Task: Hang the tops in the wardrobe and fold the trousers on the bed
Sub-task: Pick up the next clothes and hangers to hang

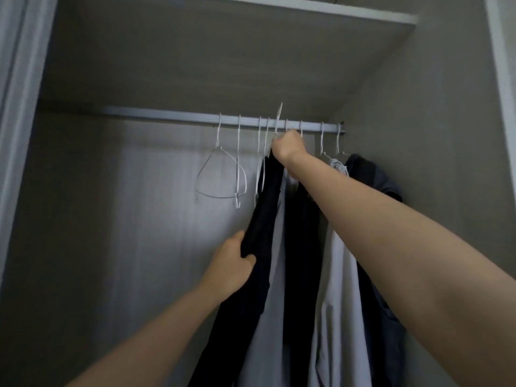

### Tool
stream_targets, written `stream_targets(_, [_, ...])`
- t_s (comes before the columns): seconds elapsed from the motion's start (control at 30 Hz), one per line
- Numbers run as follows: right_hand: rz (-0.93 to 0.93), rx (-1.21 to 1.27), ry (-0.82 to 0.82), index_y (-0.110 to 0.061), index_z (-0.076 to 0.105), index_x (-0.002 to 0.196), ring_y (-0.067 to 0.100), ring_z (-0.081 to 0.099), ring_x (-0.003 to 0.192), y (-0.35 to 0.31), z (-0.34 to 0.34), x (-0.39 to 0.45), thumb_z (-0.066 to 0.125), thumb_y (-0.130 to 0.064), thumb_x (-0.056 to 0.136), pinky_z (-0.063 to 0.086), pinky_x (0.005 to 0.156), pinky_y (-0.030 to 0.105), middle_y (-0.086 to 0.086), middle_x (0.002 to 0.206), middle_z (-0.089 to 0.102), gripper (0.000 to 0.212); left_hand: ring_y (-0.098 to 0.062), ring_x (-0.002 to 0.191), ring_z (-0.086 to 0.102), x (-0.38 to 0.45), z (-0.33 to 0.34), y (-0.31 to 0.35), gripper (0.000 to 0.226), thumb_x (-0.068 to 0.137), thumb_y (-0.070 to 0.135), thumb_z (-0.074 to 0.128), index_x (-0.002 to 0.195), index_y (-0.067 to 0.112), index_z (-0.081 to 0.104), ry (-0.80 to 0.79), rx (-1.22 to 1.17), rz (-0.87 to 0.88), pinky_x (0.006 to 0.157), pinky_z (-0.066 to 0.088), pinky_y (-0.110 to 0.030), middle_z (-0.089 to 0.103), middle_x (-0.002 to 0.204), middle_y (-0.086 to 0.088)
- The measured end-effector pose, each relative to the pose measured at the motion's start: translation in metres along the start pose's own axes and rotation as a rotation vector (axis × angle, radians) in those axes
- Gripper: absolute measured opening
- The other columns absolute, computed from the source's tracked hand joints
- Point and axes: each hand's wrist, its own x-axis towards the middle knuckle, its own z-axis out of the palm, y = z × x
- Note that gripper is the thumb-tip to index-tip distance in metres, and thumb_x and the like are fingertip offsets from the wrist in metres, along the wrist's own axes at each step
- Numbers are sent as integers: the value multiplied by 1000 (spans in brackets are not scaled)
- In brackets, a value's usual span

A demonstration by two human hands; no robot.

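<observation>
Both hands grip the black top (265, 208) (rail's (167, 115) left half bare).

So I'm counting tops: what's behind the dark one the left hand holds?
Behind the dark top, gripped by the left hand, hangs a light grey garment; its upper part and hanger are covered.

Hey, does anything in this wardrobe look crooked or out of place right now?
One white hanger hook pokes above the rail, not yet hooked on like the others. The right hand holds it, the left hand grips its black top.
</observation>
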Motion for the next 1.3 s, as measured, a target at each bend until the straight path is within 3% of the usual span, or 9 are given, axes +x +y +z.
stream_targets(0.2, [10, -148, -80, -4, 51, 88, 24, 51, 87, 12, 0, 2, 44, -11, 93, 38, 70, 31, 13, 89, 51, 12, -23, 82, 67, -20, -20, -23, 28, 94, -4, 47, 112, 1, 67, -83, -4, -94, 75, 53, -33, 70, 100, -18])
stream_targets(0.4, [-107, -247, -166, -12, 40, 64, 19, 40, 58, 6, 0, -16, 48, -21, 86, 29, 50, 29, 2, 64, 41, 25, -29, 96, 68, -38, -25, -29, 22, 98, 4, 52, 110, -2, 69, -16, -32, -85, 85, 53, -39, 71, 105, -19])
stream_targets(0.5, [-118, -360, -279, -4, 54, 116, 28, 54, 101, 9, 3, -28, 35, -53, 93, 46, 84, 38, 13, 109, 58, 57, -27, 92, 69, -44, -26, -31, 21, 99, 6, 51, 106, -3, 68, 18, -68, -94, 82, 54, -39, 72, 101, -19])
stream_targets(0.57, [-114, -564, -241, -10, 33, 145, 37, 38, 132, 16, 3, -39, 11, -74, 88, 33, 106, 51, 19, 142, 43, 88, -16, 86, 69, -49, -24, -32, 20, 99, 6, 51, 102, -1, 69, 1, -68, -79, 79, 54, -30, 73, 97, -12])
stream_targets(0.7, [-155, -869, -190, -13, 60, 90, 32, 31, 137, 31, -5, -58, -2, -75, 86, 21, 101, 65, 17, 130, 53, 88, -5, 72, 64, -55, -16, -34, 20, 98, 10, 53, 84, 19, 64, -8, -53, -41, 64, 48, -17, 68, 80, 3])
stream_targets(0.87, [-224, -661, -145, -12, 43, 64, 34, 58, 83, 47, -19, -74, 24, -49, 99, 46, 80, 43, 10, 73, 51, 55, 0, 68, 66, -66, 3, -33, 26, 94, 11, 60, 77, 32, 63, 5, -43, -12, 59, 49, -15, 69, 72, 10])
stream_targets(1.0, [-247, -482, -156, -4, 58, 73, 33, 60, 76, 62, -29, -93, 35, -39, 97, 52, 76, 40, 14, 80, 64, 48, -11, 75, 69, -84, 15, -24, 23, 94, 13, 61, 79, 30, 65, 31, -69, -48, 68, 56, -29, 70, 75, 7])
stream_targets(1.17, [-232, -341, -232, -5, 60, 75, 26, 58, 71, 84, -32, -125, 44, -33, 93, 49, 68, 32, 9, 78, 63, 37, 11, 75, 64, -112, 19, 7, 20, 97, 9, 56, 98, 27, 64, 44, -115, -69, 66, 46, -5, 67, 89, 19])
stream_targets(1.3, [-274, -137, -320, -13, 56, 102, 7, 53, 67, 103, -35, -173, 47, -35, 92, 49, 64, 26, -1, 82, 60, 26, 5, 68, 64, -139, 22, 38, 16, 97, 6, 55, 107, 16, 63, 137, 10, -159, 64, 48, -8, 70, 90, 2])
